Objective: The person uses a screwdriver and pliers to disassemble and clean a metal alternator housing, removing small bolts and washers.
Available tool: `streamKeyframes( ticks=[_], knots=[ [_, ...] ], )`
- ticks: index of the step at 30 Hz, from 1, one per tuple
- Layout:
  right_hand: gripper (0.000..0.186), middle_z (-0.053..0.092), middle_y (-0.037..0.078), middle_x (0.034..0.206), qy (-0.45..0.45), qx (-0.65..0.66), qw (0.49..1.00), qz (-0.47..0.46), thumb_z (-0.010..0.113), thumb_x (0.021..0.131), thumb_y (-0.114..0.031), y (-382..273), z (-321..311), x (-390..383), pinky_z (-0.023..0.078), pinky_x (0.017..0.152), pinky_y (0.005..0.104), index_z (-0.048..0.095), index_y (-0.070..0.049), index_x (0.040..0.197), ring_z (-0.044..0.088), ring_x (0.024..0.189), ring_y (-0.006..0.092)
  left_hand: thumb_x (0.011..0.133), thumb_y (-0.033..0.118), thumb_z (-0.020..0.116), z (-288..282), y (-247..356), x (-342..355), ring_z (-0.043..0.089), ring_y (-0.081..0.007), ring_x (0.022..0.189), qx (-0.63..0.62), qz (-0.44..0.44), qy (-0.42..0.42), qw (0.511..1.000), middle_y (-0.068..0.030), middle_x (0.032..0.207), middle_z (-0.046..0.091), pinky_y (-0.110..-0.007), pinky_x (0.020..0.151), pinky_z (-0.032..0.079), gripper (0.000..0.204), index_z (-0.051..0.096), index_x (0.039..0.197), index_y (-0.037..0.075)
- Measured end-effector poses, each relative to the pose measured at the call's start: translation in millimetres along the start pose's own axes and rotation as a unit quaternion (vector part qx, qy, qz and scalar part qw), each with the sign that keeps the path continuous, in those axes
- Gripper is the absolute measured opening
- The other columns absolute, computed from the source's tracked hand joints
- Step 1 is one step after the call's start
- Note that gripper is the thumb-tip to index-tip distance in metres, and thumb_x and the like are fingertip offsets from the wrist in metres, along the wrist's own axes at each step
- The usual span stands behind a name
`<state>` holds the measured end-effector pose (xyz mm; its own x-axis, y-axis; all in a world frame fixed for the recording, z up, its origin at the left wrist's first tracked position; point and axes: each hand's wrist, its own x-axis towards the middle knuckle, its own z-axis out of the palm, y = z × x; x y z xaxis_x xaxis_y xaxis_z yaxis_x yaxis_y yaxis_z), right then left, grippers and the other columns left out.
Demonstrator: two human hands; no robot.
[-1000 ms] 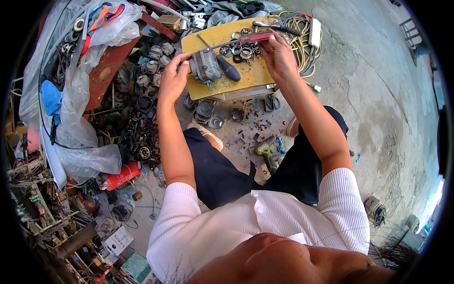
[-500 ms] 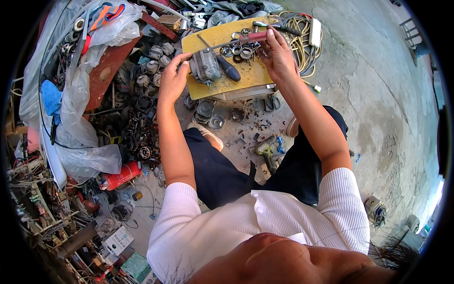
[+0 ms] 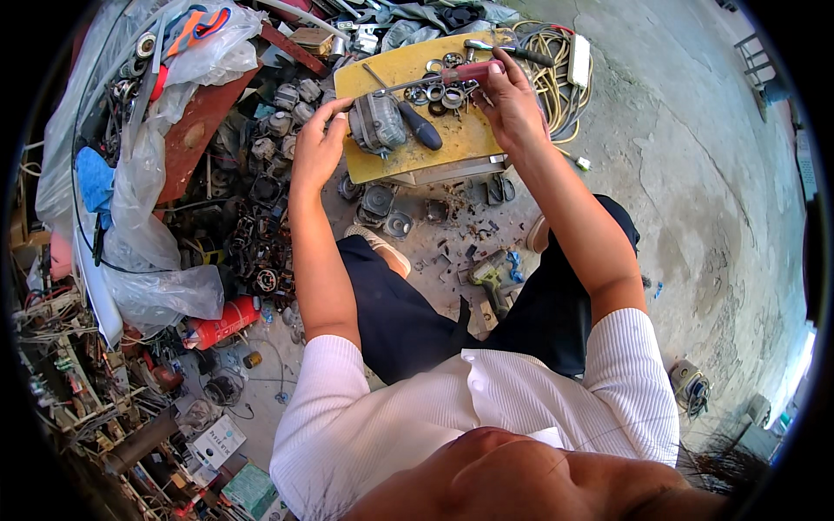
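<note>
On a yellow board (image 3: 469, 143) stands a grey, ribbed electric motor (image 3: 377, 124). My left hand (image 3: 318, 149) grips its left side, fingers along the upper edge and thumb lower down. A screwdriver with a red handle (image 3: 472, 72) is held by my right hand (image 3: 514, 108), thumb and fingers around the handle's end. Its shaft runs left to the motor's top; where the tip rests is hard to make out. Against the motor's right side lies another tool with a dark blue handle (image 3: 420, 126). Several metal rings and bearings (image 3: 450, 96) lie behind it, under the red handle.
A hammer-like tool with a black grip (image 3: 521, 54) lies at the board's far edge. Coiled cable and a white power strip (image 3: 579, 61) are at its right. Motor parts (image 3: 287, 104) are heaped to the left. A green power drill (image 3: 492, 282) stands on the floor between my legs.
My right hand's fingers have shifted on the red handle, which has turned and dipped slightly. My left hand and the motor have stayed in place.
</note>
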<state>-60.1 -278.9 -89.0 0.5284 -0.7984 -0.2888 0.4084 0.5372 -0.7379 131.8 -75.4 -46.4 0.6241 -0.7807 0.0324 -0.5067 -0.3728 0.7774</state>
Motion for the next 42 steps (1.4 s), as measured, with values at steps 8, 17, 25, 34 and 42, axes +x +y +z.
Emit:
streamKeyframes(
  ticks=[8,17,25,34,42],
  knots=[
    [0.038,0.059,-0.002,0.121,0.016,-0.021,0.999,0.021,0.052,0.103,-0.016,-5,7,-6,0.046,0.093,0.0364,0.049,-0.019,0.14,0.056,0.108,0.0112,0.097,0.018,0.05,0,-1,-1,0.064,-0.0233,0.111,-0.01,-0.004,0.008,1.0,-0.0145,0.118,0.068,-0.034,0.094,0.047,0.033,0.063,0.124,0.004],
    [0.034,0.059,-0.001,0.121,-0.018,0.012,1.0,0.019,0.052,0.104,-0.024,2,-1,4,0.044,0.096,0.039,0.051,-0.021,0.138,0.058,0.106,0.0123,0.097,0.019,0.05,0,-1,-1,0.064,-0.026,0.114,0.01,0.019,0.013,1.0,-0.0156,0.119,0.068,-0.035,0.095,0.047,0.033,0.064,0.124,0.005],
    [0.035,0.059,0.001,0.121,0.008,0.014,1.0,0.004,0.051,0.104,-0.028,2,-1,3,0.044,0.099,0.0394,0.051,-0.016,0.137,0.057,0.113,0.0158,0.098,0.019,0.05,0,1,-3,0.063,-0.0243,0.114,0.005,0.0,0.013,1.0,-0.0142,0.121,0.067,-0.034,0.096,0.046,0.034,0.063,0.125,0.005],
    [0.035,0.06,0.004,0.122,0.006,0.011,1.0,0.006,0.051,0.104,-0.024,-2,6,-3,0.043,0.103,0.0414,0.049,-0.014,0.138,0.058,0.113,0.0172,0.097,0.02,0.049,-1,-1,-2,0.064,-0.0266,0.115,0.018,0.01,0.011,1.0,-0.0154,0.121,0.068,-0.035,0.096,0.046,0.034,0.063,0.125,0.006],
    [0.031,0.064,-0.001,0.111,-0.007,0.007,1.0,0.0,0.055,0.103,-0.026,4,-5,7,0.046,0.094,0.0351,0.056,-0.018,0.132,0.059,0.109,0.0134,0.097,0.019,0.049,0,-1,-2,0.063,-0.0268,0.115,0.014,0.014,0.012,1.0,-0.0156,0.121,0.068,-0.035,0.097,0.046,0.034,0.064,0.125,0.006]
  ],
)
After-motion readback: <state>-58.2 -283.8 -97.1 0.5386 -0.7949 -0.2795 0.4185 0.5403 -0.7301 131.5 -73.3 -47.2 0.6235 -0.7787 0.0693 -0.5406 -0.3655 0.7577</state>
